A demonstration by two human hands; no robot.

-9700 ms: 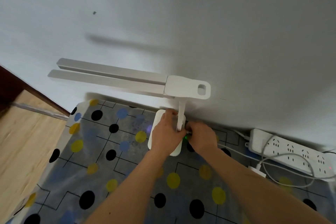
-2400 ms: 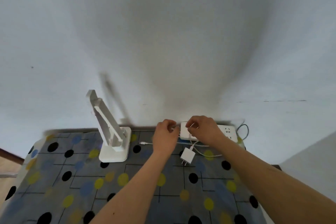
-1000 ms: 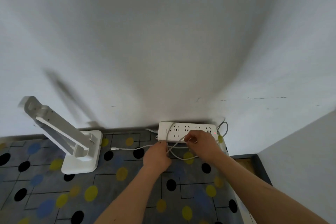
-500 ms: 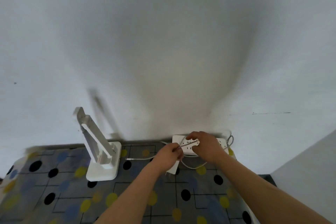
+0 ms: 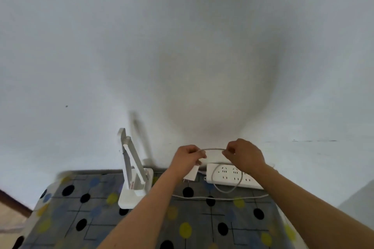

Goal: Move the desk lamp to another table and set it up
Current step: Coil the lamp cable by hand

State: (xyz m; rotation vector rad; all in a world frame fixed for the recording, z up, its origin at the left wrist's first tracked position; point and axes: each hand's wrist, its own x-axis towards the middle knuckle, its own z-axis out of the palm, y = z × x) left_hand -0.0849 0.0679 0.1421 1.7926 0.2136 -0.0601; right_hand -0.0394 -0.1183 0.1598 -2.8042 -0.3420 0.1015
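The white desk lamp [image 5: 135,176] stands on the spotted tablecloth [image 5: 101,218] near the wall, its arm folded up and leaning back. My left hand [image 5: 189,157] and my right hand [image 5: 243,154] are raised above the table, each pinching the lamp's white cable [image 5: 213,149], which arches between them. A white plug adapter [image 5: 191,174] hangs below my left hand. More of the cable loops down over the white power strip [image 5: 228,175] and runs across the cloth.
A plain white wall [image 5: 182,46] rises directly behind the table. The power strip lies along the wall at the back right. A dark wooden edge [image 5: 14,201] and floor show at the far left.
Both hands have lifted from the power strip with the cable, which is now stretched between them. The adapter now dangles under my left hand. The view has shifted slightly.
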